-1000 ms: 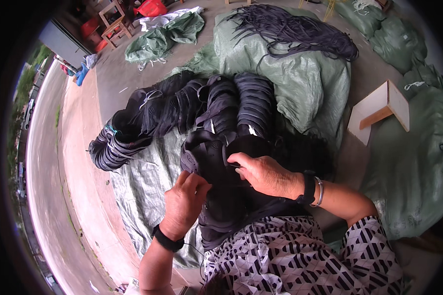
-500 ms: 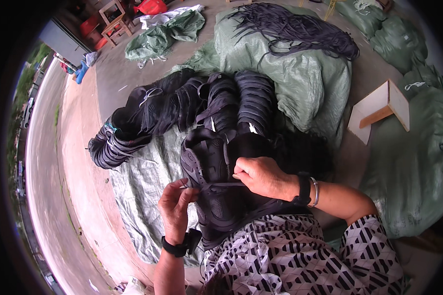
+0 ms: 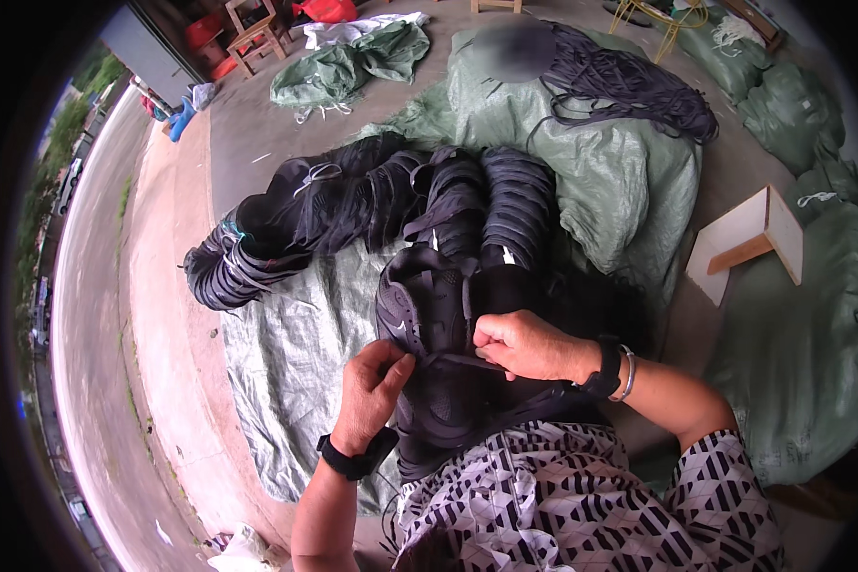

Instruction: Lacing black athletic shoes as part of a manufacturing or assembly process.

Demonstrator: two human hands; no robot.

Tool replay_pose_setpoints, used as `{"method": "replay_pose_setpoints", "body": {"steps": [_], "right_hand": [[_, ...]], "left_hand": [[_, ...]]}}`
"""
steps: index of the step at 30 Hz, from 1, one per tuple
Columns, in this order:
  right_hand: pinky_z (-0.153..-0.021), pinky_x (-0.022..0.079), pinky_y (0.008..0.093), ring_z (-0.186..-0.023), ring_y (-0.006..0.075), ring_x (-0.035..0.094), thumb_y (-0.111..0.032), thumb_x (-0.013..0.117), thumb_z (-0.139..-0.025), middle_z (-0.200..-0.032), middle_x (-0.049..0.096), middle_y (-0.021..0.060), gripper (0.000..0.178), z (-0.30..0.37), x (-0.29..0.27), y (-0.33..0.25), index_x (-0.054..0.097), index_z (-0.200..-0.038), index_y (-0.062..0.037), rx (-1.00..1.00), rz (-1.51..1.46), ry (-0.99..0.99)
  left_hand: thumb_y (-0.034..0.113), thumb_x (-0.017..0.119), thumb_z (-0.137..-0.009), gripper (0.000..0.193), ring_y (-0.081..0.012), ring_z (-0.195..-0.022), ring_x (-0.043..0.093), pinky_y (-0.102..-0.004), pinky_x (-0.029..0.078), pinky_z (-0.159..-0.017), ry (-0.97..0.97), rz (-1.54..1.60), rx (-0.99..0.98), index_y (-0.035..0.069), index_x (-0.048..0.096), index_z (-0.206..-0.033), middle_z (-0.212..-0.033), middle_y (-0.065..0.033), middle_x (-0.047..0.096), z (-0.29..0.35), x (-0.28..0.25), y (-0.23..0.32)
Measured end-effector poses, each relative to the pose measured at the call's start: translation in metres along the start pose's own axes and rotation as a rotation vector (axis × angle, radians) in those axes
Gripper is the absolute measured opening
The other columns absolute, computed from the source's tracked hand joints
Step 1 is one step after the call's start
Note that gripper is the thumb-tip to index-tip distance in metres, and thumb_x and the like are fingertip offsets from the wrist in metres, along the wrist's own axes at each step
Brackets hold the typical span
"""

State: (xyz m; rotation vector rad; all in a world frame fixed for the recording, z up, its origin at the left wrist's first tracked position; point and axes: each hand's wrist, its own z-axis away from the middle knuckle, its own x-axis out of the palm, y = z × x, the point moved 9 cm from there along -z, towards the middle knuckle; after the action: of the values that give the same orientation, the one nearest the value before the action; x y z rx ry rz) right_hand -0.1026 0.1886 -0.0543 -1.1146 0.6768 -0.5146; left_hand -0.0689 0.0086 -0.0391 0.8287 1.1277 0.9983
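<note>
A black shoe upper (image 3: pixel 439 396) lies in front of my lap, its eyelet side facing me. A dark shoelace (image 3: pixel 459 360) runs across it between my hands. My left hand (image 3: pixel 370 389) pinches the lace's left part at the upper's edge, thumb against the forefinger. On the other side my right hand (image 3: pixel 536 345) is closed, with the lace passing into its curled fingers; the fingertips are partly hidden. Just beyond the hands, stacks of nested black uppers (image 3: pixel 520 195) lie in rows, and a longer curved row (image 3: pixel 324 214) extends to the left.
A green woven sheet (image 3: pixel 629 181) bears a heap of loose dark laces (image 3: pixel 629 81). On the right are a white board stand with a wooden edge (image 3: pixel 758 234) and full green sacks (image 3: pixel 801 353). A wooden chair (image 3: pixel 253 36) stands at the far left. A road (image 3: pixel 100 334) runs along the left.
My right hand has come down slightly to the lace's level, and my left hand has moved right against the upper's edge. The whole view has shifted a little.
</note>
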Motion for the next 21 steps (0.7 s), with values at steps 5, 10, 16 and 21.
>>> {"method": "replay_pose_setpoints", "body": {"steps": [5,10,16,21], "right_hand": [[-0.047,0.048,0.0276,-0.048,0.013,0.058,-0.007,0.056,-0.087,-0.062,0.058,0.0056,0.007,-0.004,-0.008,-0.003,0.055,-0.084,-0.0001,-0.004,-0.055,0.003],[-0.05,0.049,0.0261,-0.055,0.0117,0.061,-0.006,0.056,-0.088,-0.067,0.06,0.0057,0.007,-0.004,-0.002,-0.01,0.057,-0.088,0.0011,-0.009,0.007,-0.005],[-0.068,0.049,0.0341,-0.077,0.0229,0.058,-0.007,0.064,-0.074,-0.091,0.055,0.0054,0.014,0.028,-0.009,-0.084,0.061,-0.088,-0.0086,-0.662,0.867,0.334],[-0.07,0.046,0.0314,-0.075,0.0207,0.057,-0.008,0.061,-0.072,-0.086,0.053,0.0062,0.013,0.026,0.014,-0.095,0.062,-0.085,-0.009,-0.91,1.061,0.131]], "left_hand": [[0.014,0.061,-0.084,0.017,-0.0084,-0.065,0.048,-0.0255,0.041,-0.059,-0.058,0.018,-0.044,-0.001,0.058,-0.079,-0.066,-0.0003,0.053,-0.016,-0.003,0.008],[0.015,0.063,-0.078,0.012,-0.032,-0.071,0.061,-0.0412,0.049,-0.057,0.183,-0.679,0.306,0.006,0.055,-0.075,-0.078,-0.0116,0.059,0.0,-0.003,0.057],[0.019,0.062,-0.075,0.015,-0.0231,-0.096,0.054,-0.0378,0.048,-0.081,-0.048,-1.101,0.67,0.011,0.057,-0.087,-0.098,-0.005,0.054,-0.006,0.027,0.085],[0.02,0.062,-0.072,0.021,-0.0197,-0.1,0.053,-0.0334,0.046,-0.084,-0.087,-1.12,1.087,0.012,0.058,-0.091,-0.102,-0.003,0.054,0.003,0.033,0.096]]}}
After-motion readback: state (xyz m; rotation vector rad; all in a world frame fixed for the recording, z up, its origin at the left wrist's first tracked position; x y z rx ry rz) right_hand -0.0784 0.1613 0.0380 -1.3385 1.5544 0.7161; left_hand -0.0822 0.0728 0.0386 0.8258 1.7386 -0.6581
